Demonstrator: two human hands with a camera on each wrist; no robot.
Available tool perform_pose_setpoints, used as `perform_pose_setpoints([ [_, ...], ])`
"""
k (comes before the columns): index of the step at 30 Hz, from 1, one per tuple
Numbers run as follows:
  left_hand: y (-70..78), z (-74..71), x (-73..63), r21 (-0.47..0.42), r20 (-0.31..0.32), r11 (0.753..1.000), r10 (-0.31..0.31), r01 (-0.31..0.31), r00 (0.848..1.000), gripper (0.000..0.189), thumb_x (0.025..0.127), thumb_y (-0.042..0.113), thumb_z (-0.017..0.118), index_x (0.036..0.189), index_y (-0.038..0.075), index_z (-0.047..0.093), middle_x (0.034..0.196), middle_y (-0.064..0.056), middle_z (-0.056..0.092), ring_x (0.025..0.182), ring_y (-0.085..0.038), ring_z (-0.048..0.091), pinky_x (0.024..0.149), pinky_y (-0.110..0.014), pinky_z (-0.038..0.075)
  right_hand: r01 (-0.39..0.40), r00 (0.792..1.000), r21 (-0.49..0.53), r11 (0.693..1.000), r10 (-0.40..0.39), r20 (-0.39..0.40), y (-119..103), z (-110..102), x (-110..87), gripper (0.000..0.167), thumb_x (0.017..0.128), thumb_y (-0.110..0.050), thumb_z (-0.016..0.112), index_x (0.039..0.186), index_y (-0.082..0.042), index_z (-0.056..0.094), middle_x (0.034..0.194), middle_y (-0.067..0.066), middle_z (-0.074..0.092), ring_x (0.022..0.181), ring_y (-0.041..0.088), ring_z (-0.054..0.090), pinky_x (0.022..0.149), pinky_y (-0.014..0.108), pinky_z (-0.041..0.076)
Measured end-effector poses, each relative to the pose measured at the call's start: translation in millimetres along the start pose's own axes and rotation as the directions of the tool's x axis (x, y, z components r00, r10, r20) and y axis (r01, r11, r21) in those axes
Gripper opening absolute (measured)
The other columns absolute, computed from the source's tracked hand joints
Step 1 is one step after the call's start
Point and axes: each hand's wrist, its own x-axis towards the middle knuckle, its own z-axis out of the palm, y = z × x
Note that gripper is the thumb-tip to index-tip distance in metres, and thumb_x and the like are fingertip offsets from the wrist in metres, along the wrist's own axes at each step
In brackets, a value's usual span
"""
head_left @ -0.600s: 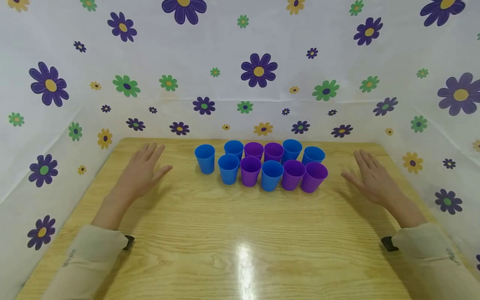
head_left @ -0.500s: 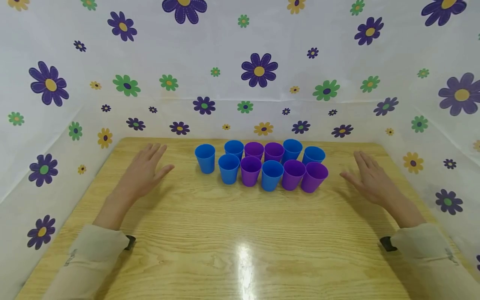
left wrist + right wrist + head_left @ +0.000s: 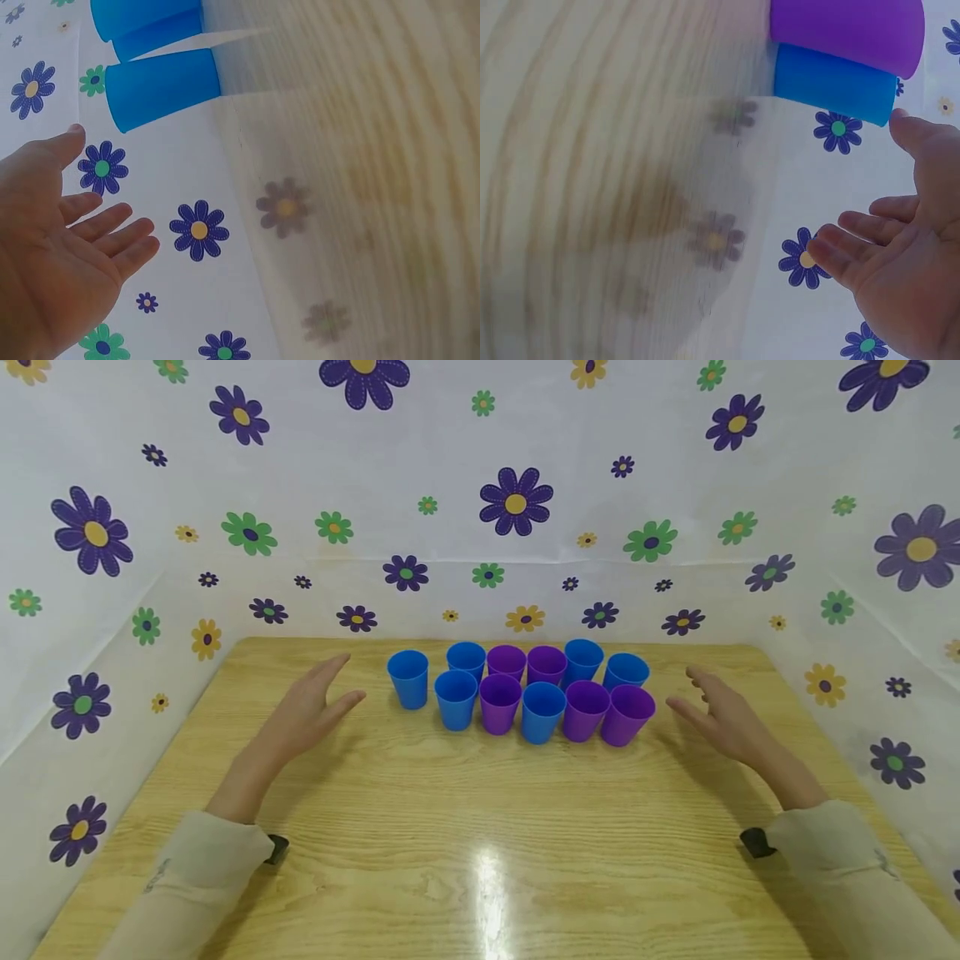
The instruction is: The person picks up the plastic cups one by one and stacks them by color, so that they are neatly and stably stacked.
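Several blue and purple plastic cups stand upright, mouths up, in two loose rows toward the back of the table. My left hand [image 3: 303, 710] is in the air left of the leftmost blue cup [image 3: 409, 681], touching nothing. Its fingers are loosely bent with the thumb apart, as the left wrist view also shows beside that blue cup [image 3: 165, 86]. On the other side, my right hand [image 3: 727, 718] hovers right of the front-right purple cup [image 3: 627, 717] and the back-right blue cup [image 3: 627, 670]. Its fingers are relaxed and hold nothing; in the right wrist view the blue cup [image 3: 832, 82] lies beyond the thumb.
The wooden table [image 3: 450, 827] reflects a bright light near its front edge. White cloth [image 3: 420, 452] printed with flowers closes off the back and both sides. Front cups partly hide those behind, such as the back purple cup [image 3: 507, 662]. A dark strap [image 3: 757, 842] shows at the right cuff.
Both hands have moved inward toward the cups, the left to the right and the right to the left. Their fingers have turned and bent a little. The cups stay in place.
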Motion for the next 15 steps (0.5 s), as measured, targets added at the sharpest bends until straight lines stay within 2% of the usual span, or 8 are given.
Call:
perform_pose_setpoints([
  [7, 11.7, 12.1, 10.0, -0.13, -0.048, 0.991, 0.019, -0.025, 0.999, 0.069, 0.107, 0.031, 0.059, 0.159, -0.004, 0.03, 0.159, -0.027, 0.037, 0.143, -0.045, 0.041, 0.114, -0.061, 0.038, -0.012, 1.0, 0.077, 0.997, 0.012, 0.004, -7.9, 4.5, 3.8, 0.069, 0.11, -0.032, 0.051, 0.156, 0.012, 0.025, 0.153, 0.04, 0.036, 0.129, 0.062, 0.046, 0.101, 0.072, 0.042],
  [15, 24.8, 26.0, 18.8, -0.302, -0.101, 0.953, -0.031, -0.001, 0.994, 0.067, 0.105, 0.022, 0.063, 0.158, -0.005, 0.03, 0.16, -0.027, 0.036, 0.144, -0.045, 0.04, 0.114, -0.056, 0.041, -0.037, 0.999, 0.18, 0.983, 0.034, 0.02, -18.5, 8.5, 13.6, 0.071, 0.11, -0.035, 0.052, 0.158, 0.009, 0.025, 0.154, 0.036, 0.038, 0.136, 0.056, 0.042, 0.109, 0.068, 0.038],
])
